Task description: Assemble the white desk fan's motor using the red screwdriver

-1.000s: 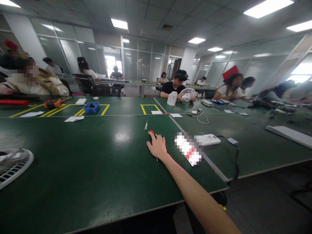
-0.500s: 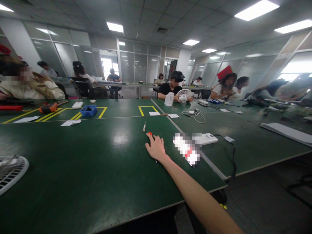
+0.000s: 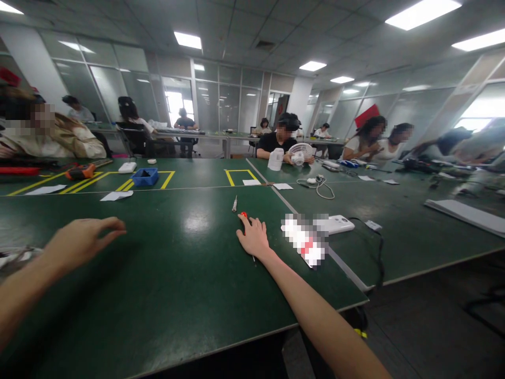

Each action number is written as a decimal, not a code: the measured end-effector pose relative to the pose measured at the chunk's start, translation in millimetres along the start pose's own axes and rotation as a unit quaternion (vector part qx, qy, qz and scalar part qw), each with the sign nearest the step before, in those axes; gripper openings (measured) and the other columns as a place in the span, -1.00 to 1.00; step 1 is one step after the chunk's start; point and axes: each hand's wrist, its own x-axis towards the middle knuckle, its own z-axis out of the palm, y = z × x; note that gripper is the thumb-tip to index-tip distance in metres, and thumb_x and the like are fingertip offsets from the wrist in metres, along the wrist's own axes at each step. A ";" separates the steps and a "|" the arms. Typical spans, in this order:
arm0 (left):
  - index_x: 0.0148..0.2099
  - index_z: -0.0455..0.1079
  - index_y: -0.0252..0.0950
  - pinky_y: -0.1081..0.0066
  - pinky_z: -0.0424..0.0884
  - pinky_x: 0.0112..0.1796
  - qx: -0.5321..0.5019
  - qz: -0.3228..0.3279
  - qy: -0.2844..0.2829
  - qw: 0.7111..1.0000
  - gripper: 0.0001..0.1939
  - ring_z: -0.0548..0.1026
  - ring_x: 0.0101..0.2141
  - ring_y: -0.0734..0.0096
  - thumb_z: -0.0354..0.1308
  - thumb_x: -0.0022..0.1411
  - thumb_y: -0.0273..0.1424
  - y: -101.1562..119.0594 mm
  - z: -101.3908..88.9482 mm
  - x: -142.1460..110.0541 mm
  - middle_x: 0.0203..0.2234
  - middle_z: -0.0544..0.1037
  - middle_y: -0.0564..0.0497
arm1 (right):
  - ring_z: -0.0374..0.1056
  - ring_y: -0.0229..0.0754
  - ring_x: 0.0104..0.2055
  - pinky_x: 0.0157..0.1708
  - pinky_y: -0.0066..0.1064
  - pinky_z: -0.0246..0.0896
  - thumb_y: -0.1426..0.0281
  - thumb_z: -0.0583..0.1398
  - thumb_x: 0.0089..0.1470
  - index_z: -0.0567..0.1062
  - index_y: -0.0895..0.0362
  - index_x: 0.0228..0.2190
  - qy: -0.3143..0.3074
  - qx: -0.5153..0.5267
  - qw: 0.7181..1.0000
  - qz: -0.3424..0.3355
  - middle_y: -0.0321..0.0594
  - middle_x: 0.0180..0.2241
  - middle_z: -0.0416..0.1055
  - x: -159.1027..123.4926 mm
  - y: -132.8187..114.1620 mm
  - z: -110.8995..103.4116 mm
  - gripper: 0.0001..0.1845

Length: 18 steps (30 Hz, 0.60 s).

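My right hand (image 3: 254,237) lies palm down on the green table, fingers spread over a screwdriver. The screwdriver's red handle end (image 3: 244,215) shows past my index finger, and its thin shaft (image 3: 254,259) comes out below the palm. A small slim tool with a pale, see-through handle (image 3: 234,204) lies just beyond. On the left, my left hand (image 3: 84,239) hovers above the table, fingers bent and thumb apart, holding nothing. Behind my left forearm, a white fan grille (image 3: 19,255) is mostly hidden.
Right of my hand lies a phone with a blurred bright screen (image 3: 303,242), beside a white device (image 3: 335,225). A blue bin (image 3: 145,177), paper slips (image 3: 117,195) and a coiled white cable (image 3: 323,188) are farther off. Across the table, a person (image 3: 282,139) handles a white fan part (image 3: 302,152).
My left hand has come into view from the left, over the table and in front of the fan grille. My right hand stays on the screwdriver. The view has shifted slightly.
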 end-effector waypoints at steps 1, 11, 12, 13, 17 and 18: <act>-0.14 0.51 -0.18 0.09 0.40 -0.04 -0.005 0.003 -0.020 1.000 -0.12 0.53 -0.19 0.19 -0.35 0.19 0.37 14.3 9.3 5.6 -0.27 0.64 0.15 | 0.00 0.14 0.43 0.35 0.11 -0.24 0.25 0.03 0.31 0.15 -0.01 0.38 0.000 0.000 1.000 0.000 0.06 0.36 0.18 0.1 0.2 -0.2 -0.35; -0.24 0.55 -0.20 0.21 0.46 -0.03 -0.344 0.124 -0.011 0.930 -0.73 0.59 -0.19 0.22 0.19 0.23 -0.12 201.9 102.7 34.3 -0.26 0.67 -0.01 | -0.02 0.13 0.44 0.34 0.11 -0.24 0.25 0.04 0.30 0.15 -0.05 0.38 -0.003 0.005 1.000 -0.001 0.05 0.36 0.18 1.4 1.7 1.0 -0.35; -0.21 0.56 -0.19 0.19 0.45 -0.02 -0.334 0.142 -0.017 0.932 -0.75 0.58 -0.16 0.21 0.21 0.23 -0.14 210.1 106.4 33.5 -0.23 0.67 -0.01 | -0.02 0.12 0.44 0.35 0.10 -0.25 0.25 0.05 0.30 0.14 -0.05 0.38 -0.002 0.004 1.000 -0.001 0.04 0.36 0.18 1.8 1.9 1.9 -0.35; -0.18 0.57 -0.19 0.16 0.44 0.00 -0.316 0.162 -0.022 0.935 -0.75 0.57 -0.13 0.19 0.23 0.24 -0.15 215.8 108.9 32.6 -0.20 0.67 -0.02 | -0.02 0.12 0.44 0.35 0.09 -0.25 0.25 0.05 0.30 0.14 -0.05 0.38 -0.002 0.004 1.000 0.000 0.04 0.36 0.18 2.0 2.1 2.7 -0.34; -0.08 0.56 -0.20 0.07 0.38 0.09 -0.234 0.254 -0.047 0.937 -0.68 0.51 0.00 0.12 0.19 0.32 -0.10 223.7 111.6 26.2 -0.09 0.65 -0.08 | -0.02 0.13 0.44 0.35 0.07 -0.25 0.24 0.06 0.30 0.15 -0.05 0.38 0.000 0.001 1.000 0.005 0.04 0.36 0.18 2.0 1.7 3.4 -0.34; -0.05 0.56 -0.20 0.05 0.36 0.11 -0.220 0.272 -0.053 0.935 -0.65 0.50 0.03 0.12 0.15 0.35 -0.08 223.2 111.3 24.0 -0.06 0.64 -0.09 | -0.02 0.13 0.44 0.35 0.08 -0.25 0.24 0.06 0.30 0.15 -0.05 0.38 0.000 0.000 1.000 0.004 0.04 0.36 0.18 1.7 1.4 2.9 -0.34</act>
